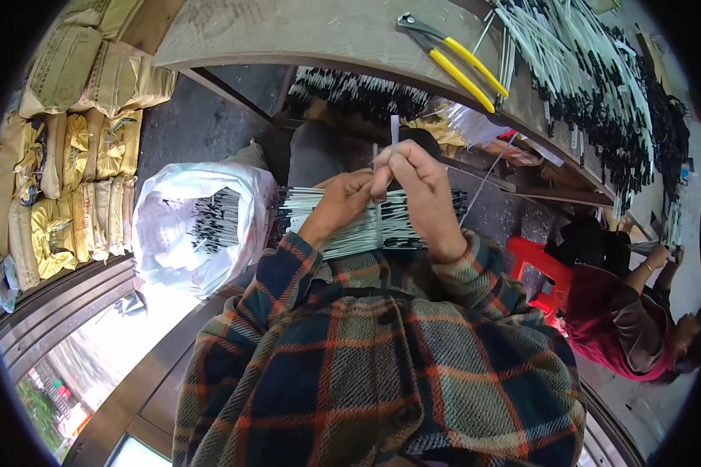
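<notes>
Across my lap lies a thick bundle of thin white rods with black ends [350, 247]. A pale strip [395, 131] circles the bundle's middle, and its free end stands up above my fingers. My right hand [424, 194] is closed over the bundle, thumb and fingers pinching the strip. Against it, on the left side, my left hand [336, 205] is closed too, its fingertips at the band where it crosses the rods. What lies between those fingertips is partly hidden by the hands.
A white sack [152, 226] of similar rods stands at left, near stacked wrapped packages [62, 70]. Yellow-handled pliers [463, 66] and a heap of rods [592, 86] lie on the wooden bench [311, 35]. A co-worker [623, 319] sits at right beside a red stool [541, 261].
</notes>
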`<state>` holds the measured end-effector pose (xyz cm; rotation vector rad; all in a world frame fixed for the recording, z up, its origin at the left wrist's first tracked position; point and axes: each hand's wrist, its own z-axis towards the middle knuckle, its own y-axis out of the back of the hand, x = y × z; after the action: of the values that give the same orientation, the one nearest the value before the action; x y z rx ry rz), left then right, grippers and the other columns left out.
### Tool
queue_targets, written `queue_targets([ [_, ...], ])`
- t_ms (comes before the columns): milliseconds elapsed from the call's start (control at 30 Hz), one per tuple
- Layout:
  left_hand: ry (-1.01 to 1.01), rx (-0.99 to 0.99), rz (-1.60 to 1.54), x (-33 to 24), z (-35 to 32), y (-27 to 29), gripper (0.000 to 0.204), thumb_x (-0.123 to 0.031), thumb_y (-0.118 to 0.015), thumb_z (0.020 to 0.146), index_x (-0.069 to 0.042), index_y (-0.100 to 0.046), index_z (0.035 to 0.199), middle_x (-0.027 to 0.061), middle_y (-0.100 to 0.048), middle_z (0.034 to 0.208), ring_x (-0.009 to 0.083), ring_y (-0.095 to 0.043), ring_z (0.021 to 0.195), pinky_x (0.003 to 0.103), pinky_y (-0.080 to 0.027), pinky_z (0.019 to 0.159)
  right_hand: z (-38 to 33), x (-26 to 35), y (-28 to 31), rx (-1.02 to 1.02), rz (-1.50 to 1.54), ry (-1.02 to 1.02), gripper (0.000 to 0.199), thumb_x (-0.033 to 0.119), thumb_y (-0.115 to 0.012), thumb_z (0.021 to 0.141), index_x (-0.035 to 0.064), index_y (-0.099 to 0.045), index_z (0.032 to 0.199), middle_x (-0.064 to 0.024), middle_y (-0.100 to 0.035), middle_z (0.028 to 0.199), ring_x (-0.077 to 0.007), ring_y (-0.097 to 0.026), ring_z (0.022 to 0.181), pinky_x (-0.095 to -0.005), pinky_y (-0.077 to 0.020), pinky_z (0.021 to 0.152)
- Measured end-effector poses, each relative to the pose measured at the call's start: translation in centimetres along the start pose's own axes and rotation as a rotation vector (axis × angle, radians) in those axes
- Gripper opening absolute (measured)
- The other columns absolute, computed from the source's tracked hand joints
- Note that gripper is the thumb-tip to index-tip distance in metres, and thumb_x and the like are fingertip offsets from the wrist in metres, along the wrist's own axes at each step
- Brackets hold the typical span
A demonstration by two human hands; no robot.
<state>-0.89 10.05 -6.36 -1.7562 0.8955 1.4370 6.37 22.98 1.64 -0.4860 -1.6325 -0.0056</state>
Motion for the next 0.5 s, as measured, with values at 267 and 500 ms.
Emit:
queue_targets([
  [267,0.075,-0.078,0.116,-1.8,0.0,0.4,0.036,-0.029,-0.051,0.090,-0.001,-0.060,0.069,-0.0009,-0.051,0.057,0.0055,-0.043,0.055,0.021,-0.034,0.050,-6.3,0.1,3.9,0.086,-1.213,-0.011,0.011,0.012,-0.055,0.084,0.0028,-0.061,0.087,-0.0102,-0.064,0.080,-0.0216,-0.063,0.072,-0.0279,-0.0487,0.065],
  [500,0.045,-0.117,-0.057,-1.4,0.0,-0.3,0.036,-0.028,-0.052,0.090,-0.001,-0.059,0.069,-0.0032,-0.044,0.055,0.0040,-0.038,0.053,0.022,-0.031,0.048,-2.9,0.2,0.9,0.022,-1.313,0.419,0.025,0.009,-0.058,0.077,0.0078,-0.056,0.102,-0.0123,-0.060,0.100,-0.0248,-0.061,0.073,-0.0333,-0.0484,0.061],
])
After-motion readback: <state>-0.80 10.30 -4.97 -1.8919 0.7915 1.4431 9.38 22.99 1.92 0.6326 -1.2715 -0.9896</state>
